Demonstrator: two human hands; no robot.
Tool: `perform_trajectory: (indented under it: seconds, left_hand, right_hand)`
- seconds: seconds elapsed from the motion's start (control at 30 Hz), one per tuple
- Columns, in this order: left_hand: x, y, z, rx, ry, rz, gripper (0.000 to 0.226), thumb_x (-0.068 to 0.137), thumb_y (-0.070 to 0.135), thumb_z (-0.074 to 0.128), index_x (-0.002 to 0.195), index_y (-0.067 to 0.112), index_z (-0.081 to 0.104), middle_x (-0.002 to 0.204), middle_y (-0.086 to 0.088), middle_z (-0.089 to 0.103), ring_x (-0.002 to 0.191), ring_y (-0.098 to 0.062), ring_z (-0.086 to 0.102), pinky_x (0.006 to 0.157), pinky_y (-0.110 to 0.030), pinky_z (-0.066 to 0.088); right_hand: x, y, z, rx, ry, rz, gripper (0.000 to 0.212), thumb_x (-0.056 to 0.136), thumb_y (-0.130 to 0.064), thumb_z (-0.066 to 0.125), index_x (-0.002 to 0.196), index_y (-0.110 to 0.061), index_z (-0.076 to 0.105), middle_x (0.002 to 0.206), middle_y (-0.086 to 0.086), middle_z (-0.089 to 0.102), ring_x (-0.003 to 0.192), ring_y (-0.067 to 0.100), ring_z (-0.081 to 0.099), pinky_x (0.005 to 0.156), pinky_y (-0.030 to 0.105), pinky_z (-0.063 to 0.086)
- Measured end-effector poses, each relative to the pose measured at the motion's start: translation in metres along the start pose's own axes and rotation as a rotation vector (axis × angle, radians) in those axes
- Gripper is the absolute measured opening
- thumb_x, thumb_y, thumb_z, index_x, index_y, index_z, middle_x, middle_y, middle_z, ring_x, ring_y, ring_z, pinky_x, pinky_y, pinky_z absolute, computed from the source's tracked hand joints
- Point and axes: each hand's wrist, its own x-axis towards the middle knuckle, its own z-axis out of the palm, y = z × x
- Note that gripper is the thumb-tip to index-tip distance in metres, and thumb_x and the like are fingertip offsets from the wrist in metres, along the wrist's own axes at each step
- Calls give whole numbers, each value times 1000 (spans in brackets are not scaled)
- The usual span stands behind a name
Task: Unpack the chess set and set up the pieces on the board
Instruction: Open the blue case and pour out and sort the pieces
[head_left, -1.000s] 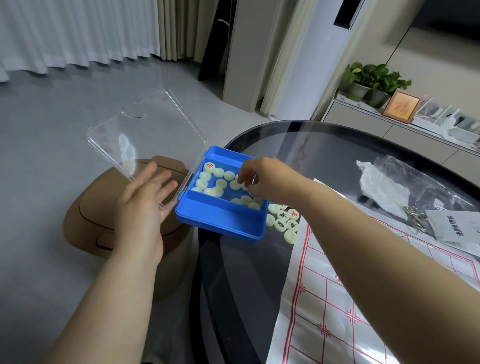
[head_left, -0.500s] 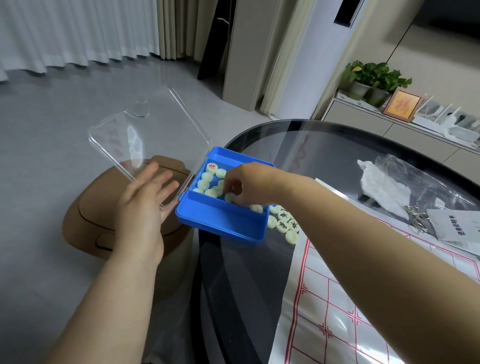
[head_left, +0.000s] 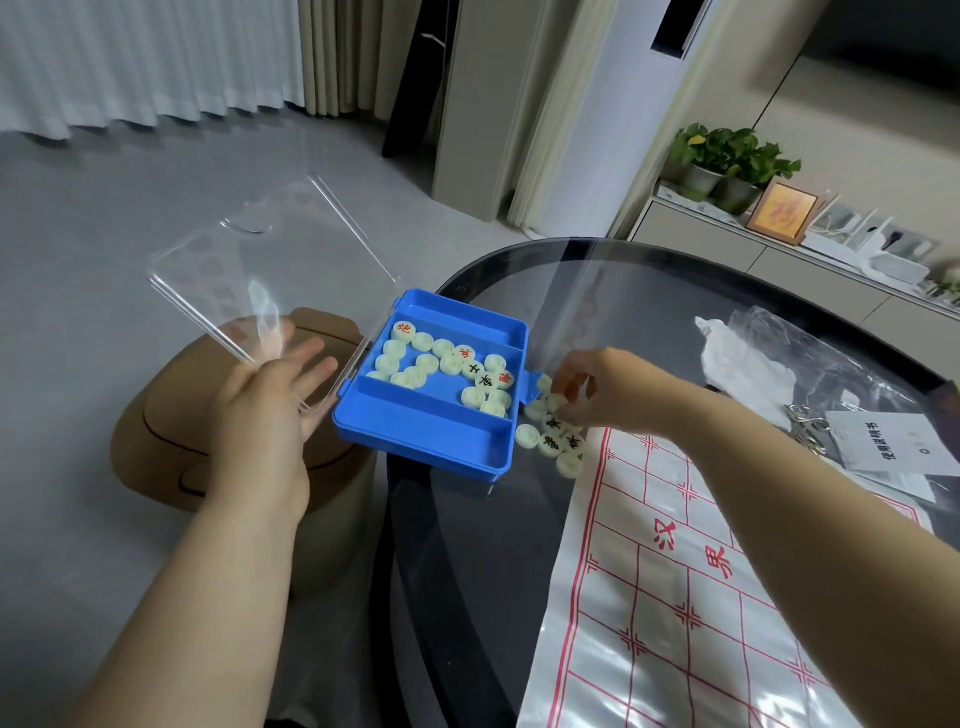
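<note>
The left hand (head_left: 270, 400) is flat with straight fingers, resting against the raised clear lid (head_left: 260, 260) of the blue box (head_left: 426, 444). The box hangs partly over the edge of the dark glass surface (head_left: 457, 597). Pale round pieces (head_left: 441, 364) lie in the box's middle compartment (a few show red or black characters). Just beside the box's right wall, the right hand (head_left: 597, 387) curls its fingers and pinches at the loose pieces (head_left: 550, 441) heaped on the surface at the corner of the red-lined board sheet (head_left: 675, 597).
</note>
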Motion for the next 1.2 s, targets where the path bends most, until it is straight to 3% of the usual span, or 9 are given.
perform_trajectory:
  seconds: [0.2, 0.37, 0.57, 0.67, 0.73, 0.83, 0.97, 1.07, 1.2]
  left_hand:
    - [-1, 1, 3, -3, 9, -9, 28, 92, 7, 40, 114, 17, 53, 94, 6, 62, 89, -9, 61, 68, -22, 49]
    - [-3, 1, 4, -3, 3, -13, 26, 92, 8, 40, 111, 19, 53, 89, 8, 60, 87, -9, 61, 69, -23, 48]
    - [-3, 2, 4, -8, 2, -7, 31, 92, 7, 40, 119, 15, 53, 89, 8, 61, 88, -9, 61, 73, -23, 49]
    - [-3, 2, 5, -13, 0, -13, 30, 93, 7, 40, 118, 16, 53, 90, 8, 61, 86, -8, 60, 72, -22, 48]
    - [-3, 3, 5, -15, -1, -13, 29, 93, 7, 39, 117, 17, 53, 90, 7, 60, 86, -8, 60, 71, -22, 48]
    - [-2, 3, 4, -17, 1, -13, 31, 93, 6, 38, 118, 16, 53, 90, 6, 61, 85, -8, 60, 70, -22, 49]
    - [-2, 4, 4, -23, 18, -13, 29, 93, 6, 39, 115, 17, 53, 88, 7, 60, 86, -8, 61, 73, -22, 50]
    - [-4, 4, 5, -21, 10, -11, 29, 93, 7, 40, 116, 16, 53, 89, 7, 61, 91, -11, 61, 76, -23, 50]
    - [-4, 2, 5, 4, -5, -10, 34, 92, 10, 43, 125, 13, 51, 103, 3, 62, 97, -12, 61, 79, -25, 50]
  right_hand:
    - [6, -22, -16, 38, 205, -142, 22, 87, -14, 57, 109, -12, 58, 101, 2, 59, 87, 12, 52, 80, 22, 47]
    - [24, -48, -3, -179, 37, -205, 29, 88, -18, 55, 117, -16, 55, 115, 1, 57, 89, 12, 46, 74, 23, 38]
    - [38, -61, 2, -219, 14, -197, 25, 87, -17, 55, 111, -13, 51, 92, 0, 49, 81, 17, 43, 53, 19, 32]
    - [39, -68, 5, -235, 7, -240, 23, 87, -14, 52, 110, -12, 50, 90, -1, 45, 80, 17, 41, 52, 16, 29]
    - [40, -68, 7, -220, 23, -251, 24, 86, -13, 52, 110, -12, 50, 90, -1, 46, 80, 17, 42, 53, 18, 32]
    - [32, -58, -1, -118, 80, -216, 24, 86, -12, 54, 109, -13, 54, 96, 0, 53, 83, 16, 47, 68, 25, 43]
    - [12, -29, -23, -10, 208, -161, 23, 85, -10, 57, 108, -11, 56, 92, -4, 51, 81, 12, 46, 59, 9, 34]
    - [0, -7, -21, -31, 121, -61, 23, 85, -10, 58, 108, -12, 56, 95, -1, 55, 83, 12, 49, 62, 10, 37]
    - [-1, 3, -2, -16, 29, -2, 25, 84, -13, 60, 109, -16, 56, 108, 2, 60, 87, 13, 53, 77, 21, 48]
